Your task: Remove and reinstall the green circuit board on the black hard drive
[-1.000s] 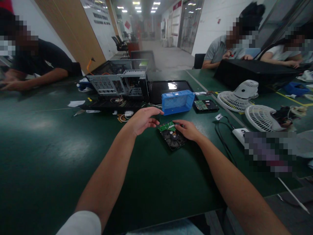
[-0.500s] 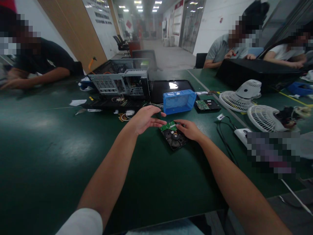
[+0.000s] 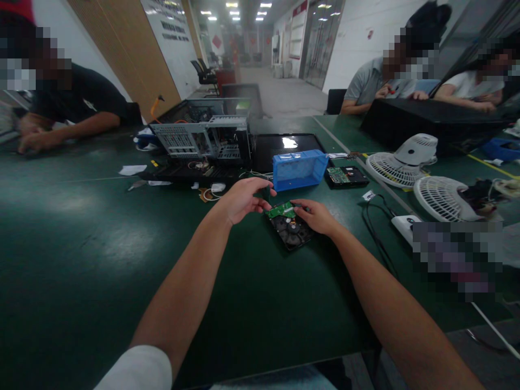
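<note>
On the green table lies a hard drive (image 3: 291, 230), its green circuit board facing up toward the far end. My right hand (image 3: 314, 215) grips its right edge, with fingers closed over the upper corner. Just left of the board is my left hand (image 3: 249, 197), fingers bent and thumb toward them. A dark, slim shape shows between that thumb and the fingers; it is too small and dim to name. Behind the drive stands a blue plastic bin (image 3: 299, 170), tipped on its side. A second hard drive (image 3: 346, 176) lies right of the bin.
An opened computer case (image 3: 199, 141) stands at the back left, beside a black panel (image 3: 284, 146). To the right are white fan parts (image 3: 400, 160), a power strip (image 3: 406, 225) and a black cable (image 3: 376, 233). Several people sit around the table.
My left hand's fingers have curled in from a more stretched pose beside the board. My right hand and the hard drive stay in place. The view has shifted slightly.
</note>
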`<state>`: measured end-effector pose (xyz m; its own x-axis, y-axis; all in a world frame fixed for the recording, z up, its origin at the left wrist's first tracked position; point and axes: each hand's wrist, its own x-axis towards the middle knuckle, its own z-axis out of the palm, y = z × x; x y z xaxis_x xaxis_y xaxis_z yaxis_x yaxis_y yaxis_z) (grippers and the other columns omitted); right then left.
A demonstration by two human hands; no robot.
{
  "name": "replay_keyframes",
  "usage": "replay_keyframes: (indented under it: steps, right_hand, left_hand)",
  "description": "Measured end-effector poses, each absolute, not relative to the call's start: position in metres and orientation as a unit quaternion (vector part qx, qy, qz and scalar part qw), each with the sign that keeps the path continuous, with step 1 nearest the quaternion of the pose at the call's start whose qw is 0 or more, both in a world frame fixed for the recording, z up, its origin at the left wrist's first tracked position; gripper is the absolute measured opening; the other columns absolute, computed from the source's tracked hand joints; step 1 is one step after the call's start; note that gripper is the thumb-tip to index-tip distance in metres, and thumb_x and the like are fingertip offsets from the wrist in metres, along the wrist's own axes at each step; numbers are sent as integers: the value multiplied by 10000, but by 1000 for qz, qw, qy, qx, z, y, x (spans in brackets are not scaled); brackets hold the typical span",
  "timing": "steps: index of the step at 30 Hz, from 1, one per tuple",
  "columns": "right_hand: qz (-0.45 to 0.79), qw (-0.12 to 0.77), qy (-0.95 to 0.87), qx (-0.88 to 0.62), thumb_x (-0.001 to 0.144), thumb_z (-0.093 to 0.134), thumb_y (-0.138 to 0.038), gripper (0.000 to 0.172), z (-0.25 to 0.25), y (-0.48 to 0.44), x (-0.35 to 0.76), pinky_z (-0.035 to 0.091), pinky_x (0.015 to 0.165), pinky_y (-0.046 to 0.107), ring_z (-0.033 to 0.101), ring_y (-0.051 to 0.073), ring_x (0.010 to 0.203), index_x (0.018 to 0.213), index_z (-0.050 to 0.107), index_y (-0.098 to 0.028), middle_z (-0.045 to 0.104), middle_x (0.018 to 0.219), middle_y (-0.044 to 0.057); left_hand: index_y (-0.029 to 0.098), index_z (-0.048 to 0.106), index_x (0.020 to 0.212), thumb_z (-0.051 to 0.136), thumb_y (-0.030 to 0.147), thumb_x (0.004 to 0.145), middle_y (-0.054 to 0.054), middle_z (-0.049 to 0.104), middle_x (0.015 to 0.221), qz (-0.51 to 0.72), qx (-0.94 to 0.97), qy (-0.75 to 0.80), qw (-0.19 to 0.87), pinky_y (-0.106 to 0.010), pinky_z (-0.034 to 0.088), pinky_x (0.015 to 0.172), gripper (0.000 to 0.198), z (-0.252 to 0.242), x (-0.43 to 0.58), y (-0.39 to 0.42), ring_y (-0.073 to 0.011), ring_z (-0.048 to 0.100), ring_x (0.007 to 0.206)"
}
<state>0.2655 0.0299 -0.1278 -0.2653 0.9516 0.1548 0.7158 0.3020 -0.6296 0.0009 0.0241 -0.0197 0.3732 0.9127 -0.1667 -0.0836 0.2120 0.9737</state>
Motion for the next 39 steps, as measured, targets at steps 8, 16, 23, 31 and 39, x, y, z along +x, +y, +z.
replay_keyframes:
  steps: [8,16,23,31,39]
  right_hand:
    - [220,262,-768,-541,965,556,-393,395,-127,29,264,510,837,351,666,221,911,1317,687,-270,743,1158,56]
    - [222,256,-769,-542,973,542,-397,401,-128,30,265,503,836,342,660,211,906,1330,674,-272,739,1171,47]
    - [224,259,-770,-538,973,542,-392,396,-126,28,264,501,827,340,656,209,897,1324,677,-266,739,1170,50]
    - [230,260,-765,-542,968,558,-390,393,-127,28,263,502,823,324,656,194,876,1325,677,-276,744,1133,44]
    - [223,266,-768,-538,964,564,-373,383,-126,27,263,498,851,330,658,199,903,1311,684,-266,735,1186,51]
  left_hand:
    - [156,660,987,665,322,822,-128,694,1106,376,494,423,661,-292,553,618,234,-17,1,22,-209,726,745]
    - [157,720,1031,643,374,848,-118,664,1134,376,531,438,620,-223,447,490,294,-22,-2,25,-118,653,627]
    - [161,626,1067,680,364,831,-152,708,1126,378,507,417,653,-250,485,503,316,-22,2,24,-172,694,640]
    - [152,687,1013,697,363,830,-129,673,1081,368,503,408,667,-230,488,504,279,-21,4,21,-165,703,677]
    - [150,653,1064,681,350,846,-149,708,1077,356,499,411,675,-254,522,515,298,-20,4,21,-193,722,667]
